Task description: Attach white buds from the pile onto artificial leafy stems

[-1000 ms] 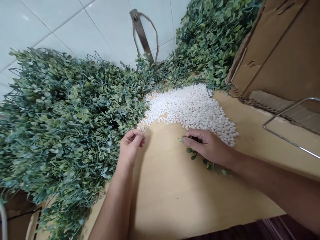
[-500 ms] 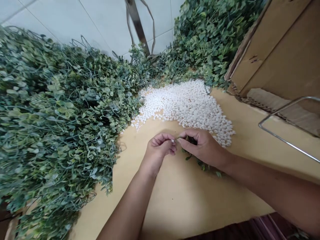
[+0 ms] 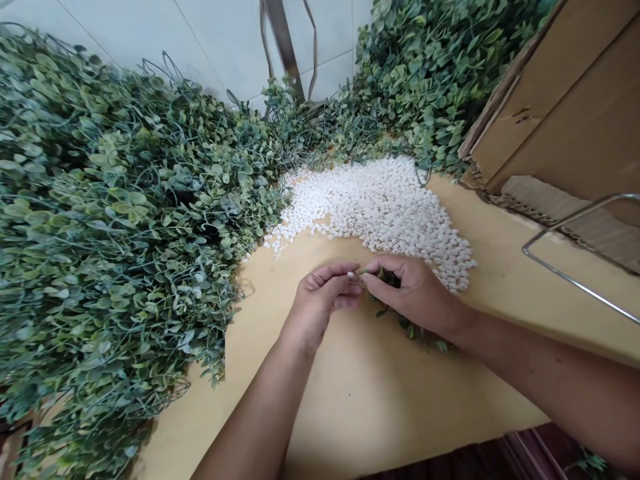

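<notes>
Between the thumb and fingers of my left hand (image 3: 327, 297) is a small white bead-like piece (image 3: 351, 275). My right hand (image 3: 413, 290) pinches the stem end of a green leafy sprig (image 3: 413, 330), whose leaves trail under the palm toward the wrist. Both sets of fingertips almost meet above the tan tabletop (image 3: 345, 413); whether stem and white piece touch, I cannot tell. Just beyond the hands spreads a heap of the same small white pieces (image 3: 385, 207).
A large pile of artificial leafy sprigs (image 3: 125, 220) covers the left side. More greenery (image 3: 425, 80) stands at the back right beside a cardboard box (image 3: 565, 100). A bent metal wire frame (image 3: 565, 220) juts in from the right. White tiles (image 3: 215, 40) form the back wall.
My left fingers have straightened a little and come closer to the right fingertips. The whole view has shifted slightly. Both hands keep their pinch.
</notes>
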A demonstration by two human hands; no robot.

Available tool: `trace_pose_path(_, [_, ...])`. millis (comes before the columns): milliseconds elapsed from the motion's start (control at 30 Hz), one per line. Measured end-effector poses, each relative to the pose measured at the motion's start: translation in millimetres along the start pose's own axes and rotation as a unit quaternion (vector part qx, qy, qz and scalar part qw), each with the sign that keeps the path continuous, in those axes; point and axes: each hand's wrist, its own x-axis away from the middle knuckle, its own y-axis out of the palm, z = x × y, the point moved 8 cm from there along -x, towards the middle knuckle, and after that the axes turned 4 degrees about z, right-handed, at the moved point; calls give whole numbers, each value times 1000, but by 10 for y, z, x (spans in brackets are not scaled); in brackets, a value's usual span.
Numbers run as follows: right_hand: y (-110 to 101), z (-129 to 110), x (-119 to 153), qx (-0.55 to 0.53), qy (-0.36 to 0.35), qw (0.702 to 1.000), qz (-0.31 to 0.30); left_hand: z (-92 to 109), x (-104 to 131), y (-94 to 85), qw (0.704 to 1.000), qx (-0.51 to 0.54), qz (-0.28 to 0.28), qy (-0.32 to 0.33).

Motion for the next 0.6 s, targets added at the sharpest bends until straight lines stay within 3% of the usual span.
trace_pose_path(200, [-6, 27, 3, -2, 10, 1000, -1, -40, 0, -32, 1000, 19, 6, -9])
trace_pose_path(367, [-33, 80, 5, -11, 42, 999, 3, -11, -13, -80, 999, 27, 23, 20])
trace_pose_path(500, [-40, 93, 2, -42, 59, 997, -8, 125, -16, -127, 989, -80, 40, 115])
trace_pose_path(600, [-41, 100, 4, -46, 63, 997, -13, 252, -14, -178, 956, -202, 59, 204])
